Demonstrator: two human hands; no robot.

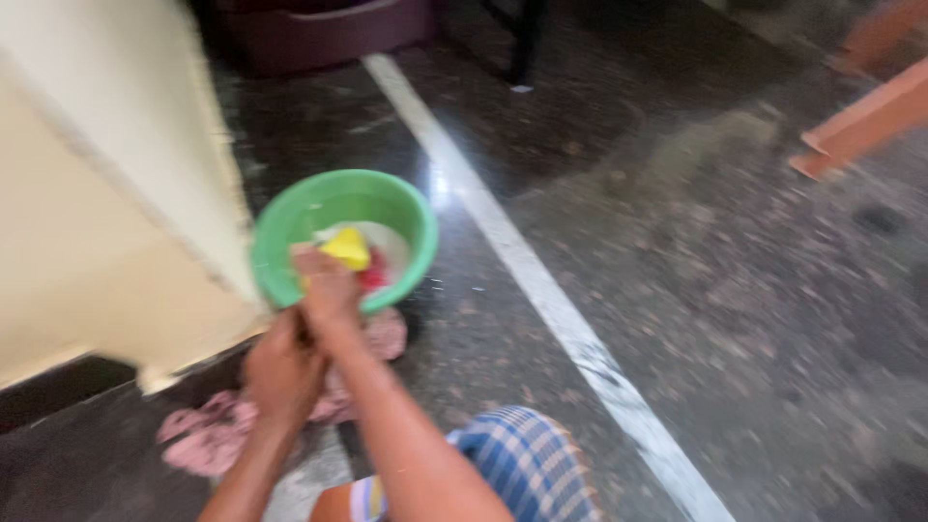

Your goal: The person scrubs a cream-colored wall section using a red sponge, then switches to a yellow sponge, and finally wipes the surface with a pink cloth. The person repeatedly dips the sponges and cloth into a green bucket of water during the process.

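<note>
A green plastic basin point(290, 220) sits on the dark floor beside a cream wall. Inside it lie whitish water or suds and something red point(375, 275). My right hand point(327, 286) is over the basin's near rim, closed around a yellow sponge point(348, 247). My left hand point(280, 372) is just below and behind it, fingers curled against my right wrist; whether it holds anything is unclear. A pink cloth point(208, 437) lies on the floor under my hands. The picture is blurred by motion.
A cream wall corner point(116, 193) stands at left. A white stripe point(541, 290) runs diagonally across the dark speckled floor. Orange wooden pieces point(860, 121) sit at top right, a dark maroon tub point(319, 34) at top. My blue checked garment point(527, 469) shows below.
</note>
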